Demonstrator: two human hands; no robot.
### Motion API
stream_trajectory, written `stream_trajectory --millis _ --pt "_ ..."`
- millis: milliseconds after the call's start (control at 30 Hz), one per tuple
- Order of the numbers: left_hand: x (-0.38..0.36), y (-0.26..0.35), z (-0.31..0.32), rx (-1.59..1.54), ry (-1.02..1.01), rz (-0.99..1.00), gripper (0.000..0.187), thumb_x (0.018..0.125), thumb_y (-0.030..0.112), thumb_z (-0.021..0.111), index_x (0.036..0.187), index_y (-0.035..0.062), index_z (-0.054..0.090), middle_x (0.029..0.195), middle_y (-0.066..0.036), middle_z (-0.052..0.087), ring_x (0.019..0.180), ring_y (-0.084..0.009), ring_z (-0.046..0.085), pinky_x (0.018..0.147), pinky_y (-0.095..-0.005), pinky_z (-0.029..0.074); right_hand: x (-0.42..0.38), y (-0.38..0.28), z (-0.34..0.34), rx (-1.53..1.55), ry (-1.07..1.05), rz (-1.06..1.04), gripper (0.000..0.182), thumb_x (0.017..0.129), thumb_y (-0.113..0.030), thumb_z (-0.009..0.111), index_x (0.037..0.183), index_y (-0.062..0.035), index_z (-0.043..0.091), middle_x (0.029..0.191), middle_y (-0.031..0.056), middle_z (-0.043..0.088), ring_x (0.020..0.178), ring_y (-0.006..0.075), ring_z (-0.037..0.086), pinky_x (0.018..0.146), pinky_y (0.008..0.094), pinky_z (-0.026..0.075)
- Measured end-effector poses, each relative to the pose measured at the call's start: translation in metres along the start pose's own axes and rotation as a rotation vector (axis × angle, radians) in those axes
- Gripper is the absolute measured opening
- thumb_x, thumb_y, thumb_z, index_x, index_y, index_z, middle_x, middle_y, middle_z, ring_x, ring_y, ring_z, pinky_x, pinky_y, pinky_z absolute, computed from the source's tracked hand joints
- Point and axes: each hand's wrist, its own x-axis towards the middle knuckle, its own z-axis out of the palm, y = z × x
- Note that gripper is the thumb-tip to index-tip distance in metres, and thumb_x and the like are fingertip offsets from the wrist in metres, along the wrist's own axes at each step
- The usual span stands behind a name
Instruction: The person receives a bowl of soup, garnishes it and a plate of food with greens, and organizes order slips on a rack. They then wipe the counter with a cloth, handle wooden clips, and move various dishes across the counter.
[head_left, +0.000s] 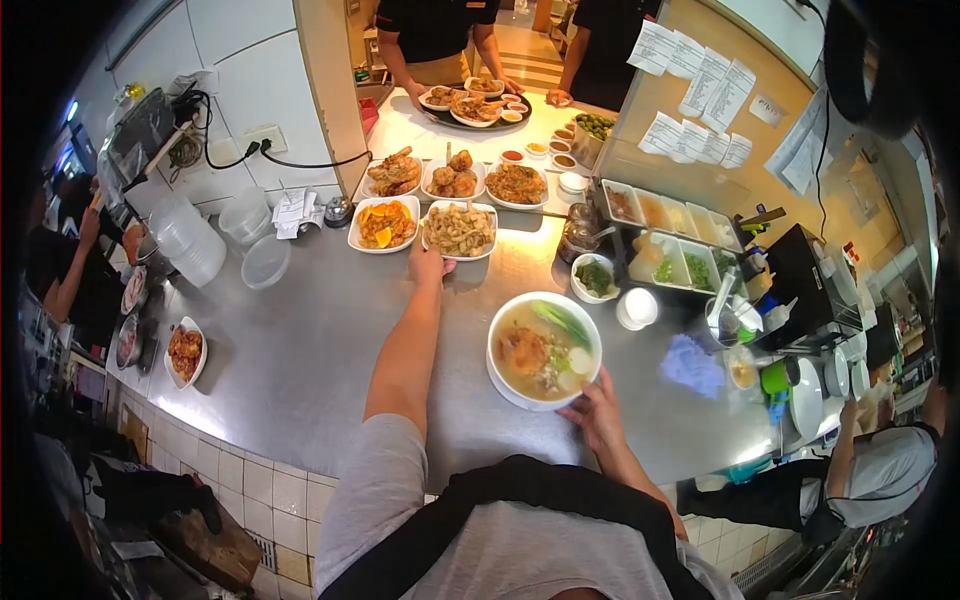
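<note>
My left hand point(430, 262) reaches forward, its fingers closed on the near edge of a white square dish of pale fried pieces point(460, 232). Beside that dish, on its left, stands a dish of orange-sauced food with orange slices point(384, 224). My right hand point(596, 412) grips the lower right rim of a large round white soup bowl point(545, 350), which seems to sit on a saucer. Greens, pale round slices and a browned piece lie in its broth. Farther back are dishes of fried chicken point(392, 176), round fried pieces point(455, 178) and rice-like food point(516, 185).
Seasoning tubs point(670, 210), a bowl of greens point(594, 278), white small bowls point(637, 309) and a blue cloth point(690, 365) stand right. Left are plastic containers point(188, 240) and a red-sauced dish point(186, 352). Across the pass, a person holds a loaded tray point(440, 118).
</note>
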Motion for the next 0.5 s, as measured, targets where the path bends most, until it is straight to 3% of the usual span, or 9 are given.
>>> stream_trajectory --millis 200,333,367,500 --pt "-0.003 0.016 -0.035 0.034 -0.030 -0.001 0.031 0.092 0.013 0.046 0.120 0.0049 0.056 0.095 -0.010 0.064 0.056 -0.0173 0.063 0.050 -0.0261 0.056 0.055 -0.002 0.037 0.007 -0.033 -0.006 0.062 0.091 -0.017 0.053 0.145 -0.0179 0.023 0.125 0.0092 0.047 0.088 0.0185 0.059 0.068 0.0366 0.055" --pt "0.002 0.021 -0.052 0.007 -0.041 0.017 0.031 0.092 0.012 0.046 0.120 0.0055 0.056 0.093 -0.009 0.064 0.055 -0.0160 0.061 0.049 -0.0253 0.055 0.088 -0.012 0.059 -0.009 -0.037 0.004 0.060 0.090 -0.017 0.053 0.144 -0.0201 0.026 0.116 0.0070 0.051 0.083 0.0178 0.058 0.066 0.0350 0.054" --pt "0.000 0.025 -0.051 -0.029 0.004 0.021 0.030 0.089 0.007 0.045 0.115 0.0046 0.059 0.088 -0.010 0.066 0.050 -0.0146 0.060 0.045 -0.0247 0.053 0.095 -0.016 0.065 -0.010 -0.043 -0.007 0.060 0.090 -0.017 0.053 0.144 -0.0204 0.026 0.114 0.0068 0.052 0.082 0.0176 0.058 0.065 0.0345 0.054" --pt "0.022 0.016 -0.064 -0.069 -0.031 0.013 0.029 0.090 0.010 0.048 0.116 0.0053 0.058 0.090 -0.009 0.063 0.056 -0.0138 0.058 0.049 -0.0259 0.053 0.130 -0.019 0.076 -0.002 -0.027 -0.044 0.061 0.090 -0.018 0.053 0.144 -0.0205 0.025 0.115 0.0066 0.054 0.081 0.0174 0.060 0.062 0.0360 0.053"
